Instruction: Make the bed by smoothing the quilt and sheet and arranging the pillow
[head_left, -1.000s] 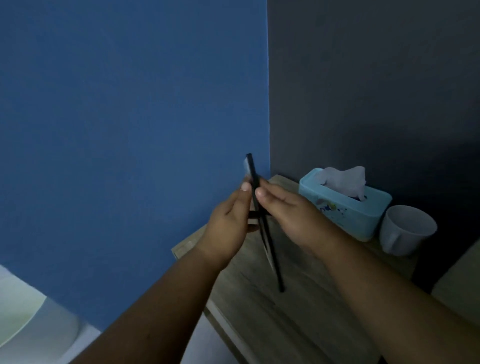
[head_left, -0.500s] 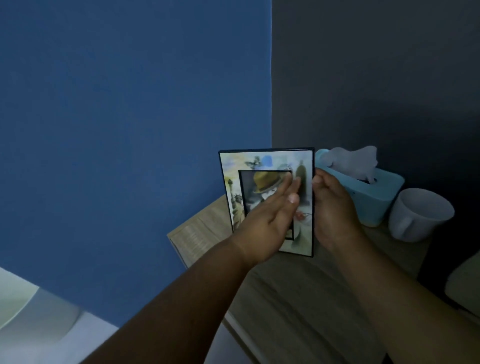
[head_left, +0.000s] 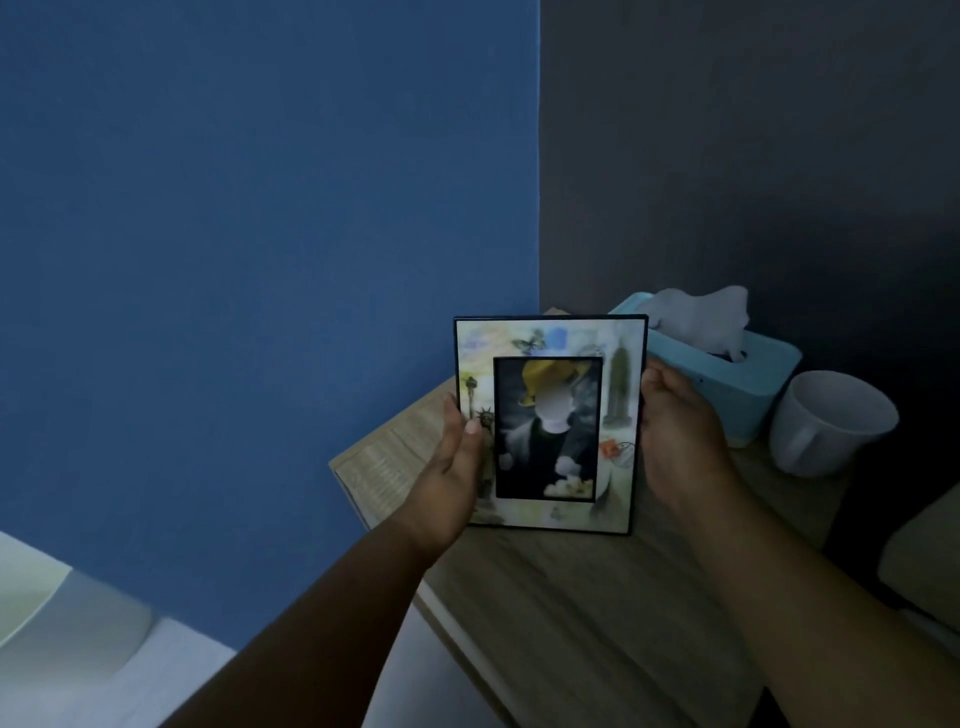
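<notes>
A picture frame (head_left: 618, 415) with a pale printed border and a dark photo stands upright, facing me, over the wooden bedside table (head_left: 597, 613). My left hand (head_left: 454, 478) grips its left edge with the thumb on the front. At the frame's right edge my right hand (head_left: 675, 431) holds on. Pale bedding, a pillow or sheet (head_left: 62, 623), shows only at the bottom left corner. The quilt is out of view.
A light blue tissue box (head_left: 748, 384) with a white tissue sticking out sits behind the frame on the table. A white cup (head_left: 826, 421) stands to its right. A blue wall is at left, a dark grey wall at right.
The frame was edge-on between my hands a second ago; it has turned to face me. My left hand slid off the front to the left edge.
</notes>
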